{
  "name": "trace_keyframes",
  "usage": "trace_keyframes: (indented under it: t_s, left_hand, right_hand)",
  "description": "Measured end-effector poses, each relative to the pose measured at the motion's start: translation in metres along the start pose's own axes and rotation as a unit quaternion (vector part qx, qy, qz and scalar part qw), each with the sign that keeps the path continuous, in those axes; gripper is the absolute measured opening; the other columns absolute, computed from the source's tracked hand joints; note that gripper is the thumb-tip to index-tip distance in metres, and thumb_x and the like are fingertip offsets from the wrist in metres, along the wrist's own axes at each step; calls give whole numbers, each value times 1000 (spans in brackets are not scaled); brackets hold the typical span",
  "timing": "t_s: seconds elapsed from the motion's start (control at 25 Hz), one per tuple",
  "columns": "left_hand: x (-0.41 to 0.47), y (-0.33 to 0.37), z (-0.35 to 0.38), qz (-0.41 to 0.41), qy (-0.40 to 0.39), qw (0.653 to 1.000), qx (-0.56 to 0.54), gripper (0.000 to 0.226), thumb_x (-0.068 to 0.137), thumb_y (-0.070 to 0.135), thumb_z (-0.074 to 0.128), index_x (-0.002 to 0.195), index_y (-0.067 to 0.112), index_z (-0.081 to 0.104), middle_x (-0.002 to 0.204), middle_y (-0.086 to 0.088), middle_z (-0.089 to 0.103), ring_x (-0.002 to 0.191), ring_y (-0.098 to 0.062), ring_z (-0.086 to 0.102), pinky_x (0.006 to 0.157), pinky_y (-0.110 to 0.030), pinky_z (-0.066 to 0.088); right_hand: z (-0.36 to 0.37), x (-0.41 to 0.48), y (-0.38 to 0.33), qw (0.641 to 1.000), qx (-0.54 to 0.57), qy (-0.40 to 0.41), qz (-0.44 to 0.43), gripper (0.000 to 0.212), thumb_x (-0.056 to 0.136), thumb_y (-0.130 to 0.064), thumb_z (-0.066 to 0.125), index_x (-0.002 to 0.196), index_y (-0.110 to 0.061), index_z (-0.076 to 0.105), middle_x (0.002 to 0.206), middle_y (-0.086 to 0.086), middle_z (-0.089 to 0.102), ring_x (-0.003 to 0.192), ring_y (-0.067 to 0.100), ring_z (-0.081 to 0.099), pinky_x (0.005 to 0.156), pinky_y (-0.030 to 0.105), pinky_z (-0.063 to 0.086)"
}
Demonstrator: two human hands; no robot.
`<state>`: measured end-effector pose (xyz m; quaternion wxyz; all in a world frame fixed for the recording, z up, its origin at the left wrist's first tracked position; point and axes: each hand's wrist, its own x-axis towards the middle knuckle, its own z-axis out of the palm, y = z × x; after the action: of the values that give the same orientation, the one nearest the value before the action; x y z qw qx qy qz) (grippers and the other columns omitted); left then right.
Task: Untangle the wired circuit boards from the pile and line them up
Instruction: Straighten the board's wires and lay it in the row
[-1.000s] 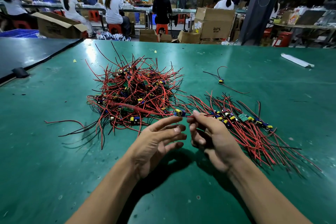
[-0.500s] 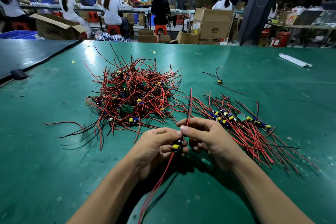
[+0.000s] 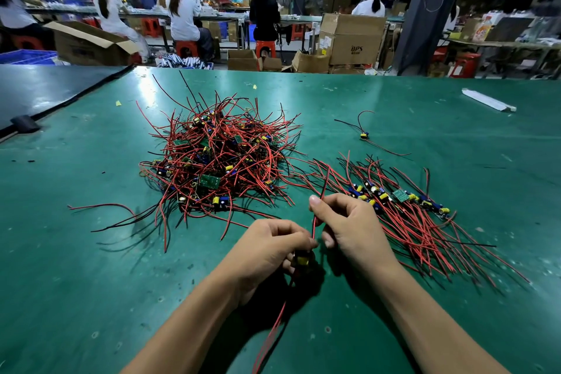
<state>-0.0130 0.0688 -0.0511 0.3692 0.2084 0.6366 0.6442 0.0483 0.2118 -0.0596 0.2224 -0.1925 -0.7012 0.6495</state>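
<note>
A tangled pile of wired circuit boards (image 3: 218, 158) with red and black leads lies on the green table (image 3: 91, 267) ahead and to the left. To the right, a row of lined-up boards (image 3: 397, 196) has its wires fanned toward me. My left hand (image 3: 267, 252) grips one small board with a yellow part (image 3: 302, 260) near the table's front; its red wires hang down toward me. My right hand (image 3: 346, 228) pinches that board's upper red wires (image 3: 322, 191), which stand upward.
One stray wired board (image 3: 363, 135) lies alone farther back right. A white strip (image 3: 487, 99) rests at the far right. A dark mat (image 3: 45, 88) adjoins the table on the left. Beyond the table are cardboard boxes (image 3: 352, 39) and seated workers.
A board was drawn out of the pile toward me. My left hand closed on it and my right hand slid up along its upper wires, which now stand more upright.
</note>
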Motion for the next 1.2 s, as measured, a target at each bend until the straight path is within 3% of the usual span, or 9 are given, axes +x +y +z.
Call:
trace_keyframes:
  t_s: [0.12,0.24,0.44,0.56,0.72,0.88,1.0,1.12,1.2]
  left_hand:
    - [1,-3,3,3,45,999,-12,15,88,9,67,81,-3,70,63,-10,57,50,-18,51,51,-25,41]
    - [2,-6,3,35,84,996,9,19,90,14,67,76,1,70,60,-12,59,49,-21,52,55,-29,40]
    - [-1,-6,2,56,25,998,30,19,92,8,63,75,3,68,81,-36,62,66,-27,51,60,-31,40]
    - [1,-7,0,65,12,997,41,26,90,9,65,65,13,65,65,-16,58,59,-21,49,56,-28,38]
    - [3,-7,-2,63,3,996,59,23,89,11,67,66,13,64,58,-4,55,49,-14,48,51,-24,39]
    - [2,-7,0,60,7,996,72,15,88,14,68,73,9,68,55,1,56,48,-12,47,51,-24,38]
    - [3,-9,0,60,16,996,64,13,90,15,67,82,7,73,55,7,58,47,-7,48,49,-20,39]
    - [3,-9,-2,72,12,994,78,13,91,15,66,88,7,76,56,10,62,48,-2,49,50,-17,40]
    - [3,-9,-5,64,9,995,74,13,89,14,67,85,5,75,55,7,60,49,-6,48,52,-22,39]
  right_hand:
    - [3,1,2,999,1,-33,16,38,96,-32,65,83,2,58,46,-5,52,33,8,38,37,17,30]
    - [5,-1,2,992,56,-103,50,28,84,-35,76,83,-9,65,58,-1,57,41,8,40,39,17,32]
    - [1,2,5,980,104,-148,86,27,76,-35,79,81,-9,75,64,8,57,40,6,37,37,14,29]
    - [-1,3,7,990,23,-132,38,32,84,-41,74,77,-11,76,46,1,49,34,7,35,36,15,27]
    - [-5,9,10,996,-86,-19,-22,36,88,-47,71,74,-15,76,42,-1,45,35,12,37,39,16,27]
    - [0,11,7,998,-1,49,36,55,95,-51,59,58,-12,70,51,0,49,36,15,39,39,20,29]
    - [0,8,-2,991,90,0,97,54,89,-56,61,58,-13,70,51,-2,48,35,10,37,36,16,28]
    - [-3,2,-1,993,6,-91,75,49,82,-57,67,73,-9,73,44,0,46,33,9,34,36,14,27]
    - [-5,2,0,995,-19,-82,56,45,87,-50,68,80,-6,75,43,-2,46,33,8,33,37,14,26]
